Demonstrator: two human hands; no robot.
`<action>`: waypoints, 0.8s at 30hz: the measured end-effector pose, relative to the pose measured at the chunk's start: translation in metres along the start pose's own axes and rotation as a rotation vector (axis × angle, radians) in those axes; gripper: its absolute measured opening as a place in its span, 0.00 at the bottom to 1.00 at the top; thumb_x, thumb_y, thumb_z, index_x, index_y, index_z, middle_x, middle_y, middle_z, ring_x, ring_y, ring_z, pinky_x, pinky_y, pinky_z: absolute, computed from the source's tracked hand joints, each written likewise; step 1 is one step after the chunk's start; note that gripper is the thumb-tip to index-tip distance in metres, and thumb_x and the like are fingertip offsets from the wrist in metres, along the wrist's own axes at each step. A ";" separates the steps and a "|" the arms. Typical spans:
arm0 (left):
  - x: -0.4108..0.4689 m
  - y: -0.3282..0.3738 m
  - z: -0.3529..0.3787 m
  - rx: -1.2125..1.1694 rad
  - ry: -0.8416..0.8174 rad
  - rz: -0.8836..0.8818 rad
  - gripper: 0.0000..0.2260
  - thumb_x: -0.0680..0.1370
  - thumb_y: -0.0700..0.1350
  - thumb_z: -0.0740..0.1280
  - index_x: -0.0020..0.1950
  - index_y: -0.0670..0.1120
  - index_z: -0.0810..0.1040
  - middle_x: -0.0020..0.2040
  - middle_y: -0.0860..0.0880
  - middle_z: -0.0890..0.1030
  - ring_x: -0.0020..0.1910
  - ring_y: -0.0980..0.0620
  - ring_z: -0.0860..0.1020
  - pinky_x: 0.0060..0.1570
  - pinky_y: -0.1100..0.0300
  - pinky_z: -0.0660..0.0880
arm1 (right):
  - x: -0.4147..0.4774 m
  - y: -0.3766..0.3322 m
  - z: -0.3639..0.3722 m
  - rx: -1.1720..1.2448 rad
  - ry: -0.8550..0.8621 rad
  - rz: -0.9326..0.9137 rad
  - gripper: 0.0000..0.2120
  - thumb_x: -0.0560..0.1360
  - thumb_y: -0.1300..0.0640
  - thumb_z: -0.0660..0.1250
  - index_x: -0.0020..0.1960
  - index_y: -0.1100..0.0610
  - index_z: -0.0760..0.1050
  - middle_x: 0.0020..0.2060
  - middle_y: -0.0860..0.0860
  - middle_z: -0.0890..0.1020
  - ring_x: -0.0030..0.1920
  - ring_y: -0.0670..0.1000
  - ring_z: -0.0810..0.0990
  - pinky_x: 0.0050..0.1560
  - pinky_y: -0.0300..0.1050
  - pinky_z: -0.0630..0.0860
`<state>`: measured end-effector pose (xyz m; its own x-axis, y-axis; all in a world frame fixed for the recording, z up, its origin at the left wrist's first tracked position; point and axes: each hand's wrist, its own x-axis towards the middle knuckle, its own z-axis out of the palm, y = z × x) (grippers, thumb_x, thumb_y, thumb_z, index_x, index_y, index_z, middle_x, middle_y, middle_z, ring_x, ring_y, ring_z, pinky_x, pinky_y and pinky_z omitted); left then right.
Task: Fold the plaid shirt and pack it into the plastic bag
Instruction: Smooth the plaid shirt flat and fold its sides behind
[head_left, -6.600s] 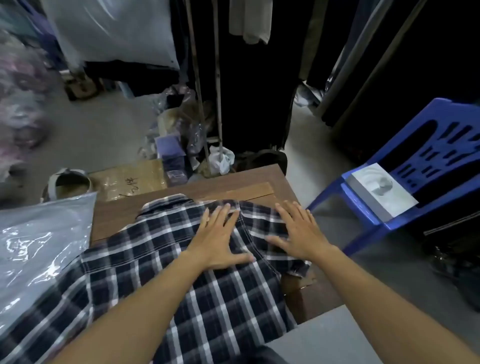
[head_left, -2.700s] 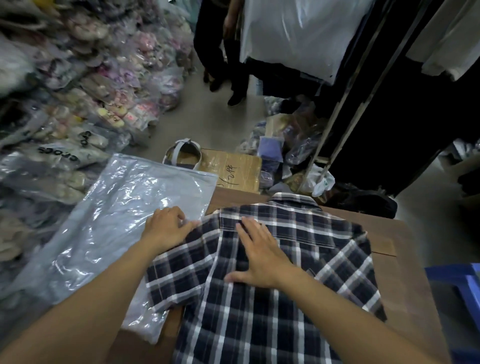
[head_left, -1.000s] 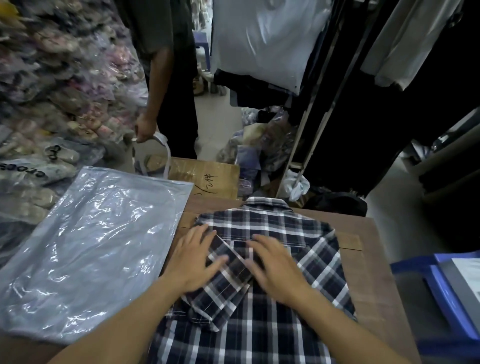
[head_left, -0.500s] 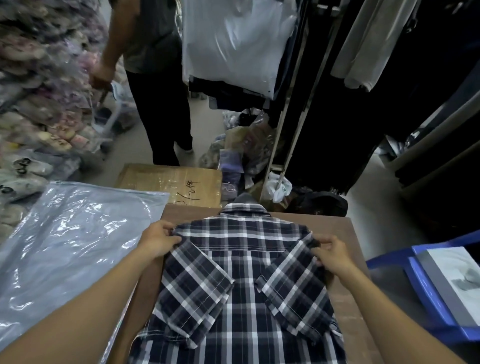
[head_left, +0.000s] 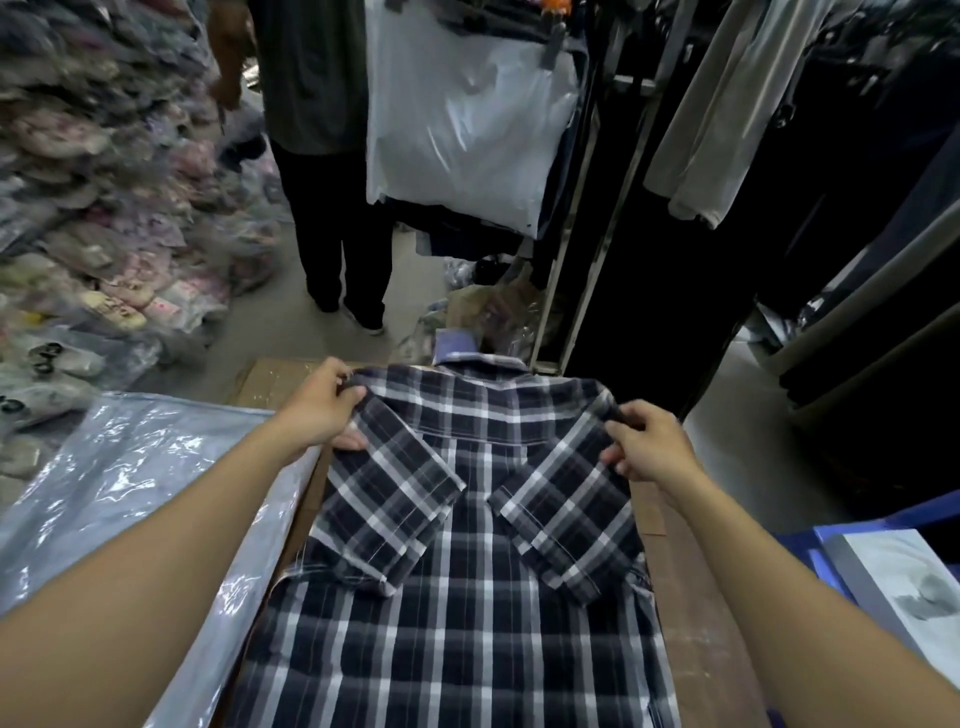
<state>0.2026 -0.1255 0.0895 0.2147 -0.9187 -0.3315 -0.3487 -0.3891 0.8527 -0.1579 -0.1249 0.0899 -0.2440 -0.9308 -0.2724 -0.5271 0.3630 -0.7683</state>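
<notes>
The dark blue and white plaid shirt (head_left: 467, 519) lies back-up along the brown wooden table (head_left: 696, 623), both short sleeves folded inward across its back. My left hand (head_left: 322, 410) pinches the left shoulder and my right hand (head_left: 644, 447) pinches the right shoulder, with the collar end raised off the table. The clear plastic bag (head_left: 130, 493) lies flat to the left of the shirt, under my left forearm.
A person in dark trousers (head_left: 337, 218) stands on the floor beyond the table. Bagged goods (head_left: 93, 218) pile up at left. A clothes rack with a white bag (head_left: 467, 119) stands behind. A cardboard box (head_left: 275, 374) is past the table; a blue chair (head_left: 883, 545) holds a white box at right.
Both hands went from pressing the folded sleeves flat to gripping the shirt's shoulders, and now lift the collar end up and away from me. The person behind has stepped to the left.
</notes>
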 end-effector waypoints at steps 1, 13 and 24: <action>0.004 0.012 -0.001 -0.020 0.044 0.028 0.07 0.83 0.40 0.60 0.58 0.47 0.63 0.55 0.38 0.72 0.25 0.44 0.82 0.24 0.55 0.81 | 0.002 -0.011 -0.001 0.042 0.025 -0.020 0.05 0.81 0.57 0.63 0.57 0.51 0.73 0.33 0.56 0.85 0.26 0.49 0.79 0.27 0.42 0.75; -0.016 0.052 -0.030 -0.583 -0.039 0.093 0.05 0.79 0.40 0.66 0.44 0.44 0.72 0.48 0.40 0.80 0.39 0.47 0.85 0.46 0.54 0.83 | -0.011 -0.053 -0.027 0.777 -0.087 0.011 0.13 0.80 0.58 0.57 0.55 0.64 0.77 0.51 0.64 0.85 0.48 0.63 0.86 0.55 0.57 0.81; -0.093 -0.081 -0.030 -0.240 -0.176 -0.402 0.19 0.61 0.54 0.78 0.33 0.44 0.74 0.25 0.47 0.70 0.25 0.51 0.69 0.31 0.56 0.69 | -0.070 0.089 0.011 0.435 -0.175 0.467 0.16 0.71 0.46 0.75 0.41 0.60 0.79 0.35 0.55 0.83 0.35 0.55 0.82 0.41 0.48 0.77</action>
<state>0.2380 -0.0061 0.0633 0.1246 -0.7048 -0.6984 -0.0458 -0.7072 0.7055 -0.1787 -0.0277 0.0346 -0.2118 -0.6868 -0.6953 -0.0128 0.7133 -0.7007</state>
